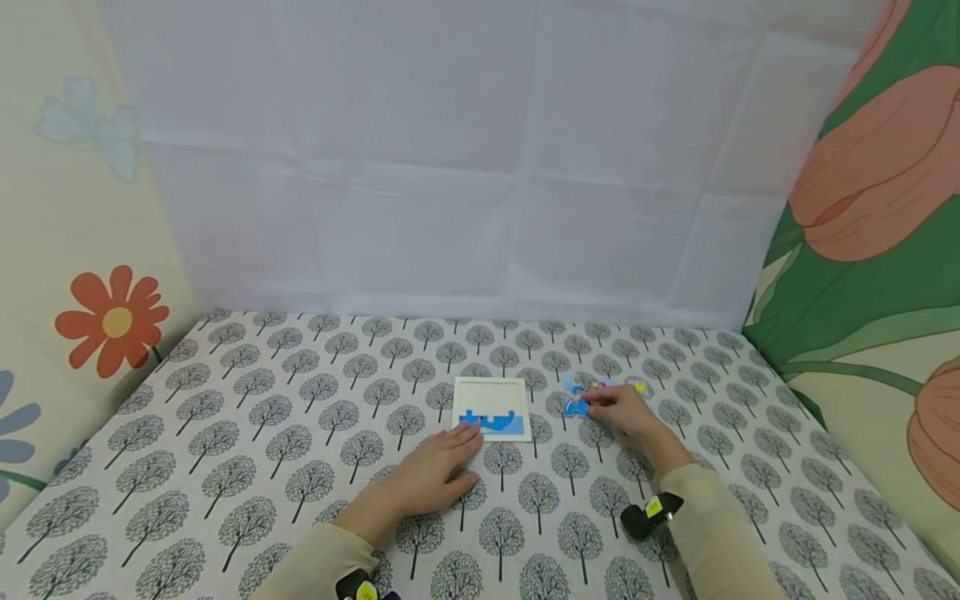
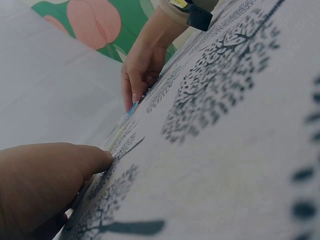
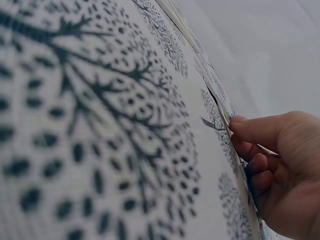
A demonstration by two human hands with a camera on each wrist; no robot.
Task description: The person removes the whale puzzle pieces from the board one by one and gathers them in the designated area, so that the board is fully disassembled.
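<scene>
Left grip (image 1: 433,473) on puzzle tray (image 1: 491,397)

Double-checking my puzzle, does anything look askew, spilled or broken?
Nothing stands out. The white puzzle tray looks flat with no visible break; loose pieces sit beside it on the tree-print cloth, too small to check closely.

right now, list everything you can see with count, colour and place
cloth: one, white with dark trees, below everything
tray: one, white, on the cloth
fitted puzzle pieces: count unclear, mostly blue, tray's near part
loose puzzle pieces: count unclear, blue and yellow among them, right of tray
sheet: one, whitish, behind
floral hangings: two, multicoloured, either side
wrist devices: two, black and yellow, at the wrists
sleeves: two, beige, forearms
left hand: one, bare, on tray's near left
right hand: one, bare, pinching a blue piece
</scene>
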